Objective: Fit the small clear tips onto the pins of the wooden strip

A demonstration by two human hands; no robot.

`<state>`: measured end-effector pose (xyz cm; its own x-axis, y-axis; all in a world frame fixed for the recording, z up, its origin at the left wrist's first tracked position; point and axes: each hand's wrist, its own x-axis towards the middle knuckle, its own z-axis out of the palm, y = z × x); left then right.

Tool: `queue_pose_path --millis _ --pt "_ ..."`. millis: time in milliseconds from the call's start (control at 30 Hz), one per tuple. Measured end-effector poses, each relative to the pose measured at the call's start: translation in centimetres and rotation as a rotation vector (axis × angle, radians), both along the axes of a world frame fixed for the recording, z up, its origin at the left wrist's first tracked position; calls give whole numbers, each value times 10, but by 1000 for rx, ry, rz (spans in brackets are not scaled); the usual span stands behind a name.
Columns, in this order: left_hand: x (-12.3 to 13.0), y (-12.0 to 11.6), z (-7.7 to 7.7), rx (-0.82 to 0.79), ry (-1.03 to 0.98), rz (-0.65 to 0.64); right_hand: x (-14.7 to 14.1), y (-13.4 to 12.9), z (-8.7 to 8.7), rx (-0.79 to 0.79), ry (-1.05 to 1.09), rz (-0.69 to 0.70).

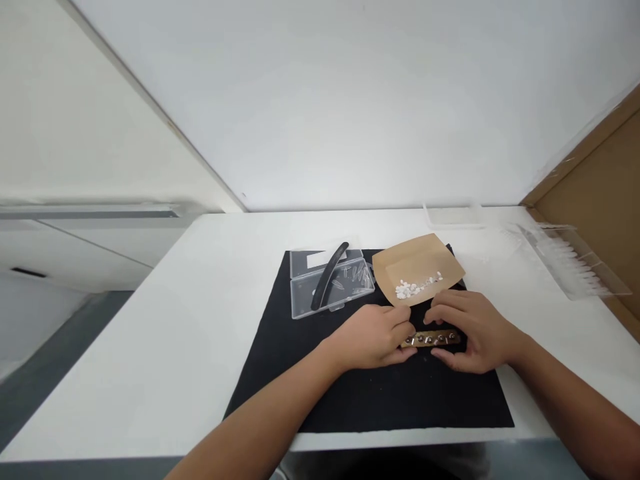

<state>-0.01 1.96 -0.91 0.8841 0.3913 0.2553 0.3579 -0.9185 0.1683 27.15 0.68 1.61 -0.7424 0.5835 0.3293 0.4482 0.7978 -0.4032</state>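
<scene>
On the black cloth [360, 400], a short gold strip [425, 340] with several small round metal studs lies between my hands. My left hand [377, 337] is closed around the strip's left end, thumb on the near side and fingers on the far side. Over the right end, my right hand [470, 330] is curved with thumb and fingers apart, the strip between them; I see nothing held in it. Just beyond the hands sits a brown paper tray [400, 263] with small white pieces [410, 289] in it.
Left of the paper tray is an open clear plastic case [305, 300] holding transparent nail tips [357, 272], with a black curved nail file [327, 277] across it. Clear boxes of tips [575, 260] stand at the right on the white table [165, 347], near a brown panel [600, 180].
</scene>
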Motion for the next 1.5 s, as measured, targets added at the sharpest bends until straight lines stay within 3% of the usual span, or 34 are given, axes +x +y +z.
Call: queue_pose_path --millis 467,800,1200,1500 --pt "-8 6 -3 -2 0 -9 -10 -3 -10 -6 -68 -47" --pt "-6 3 0 -18 33 36 -13 -7 -19 -157 -56 -82" --pt "-8 2 2 -16 55 33 -9 -7 -17 -171 -117 -56" --pt "-13 6 3 -137 -13 0 -1 -4 -13 -234 -170 -36"
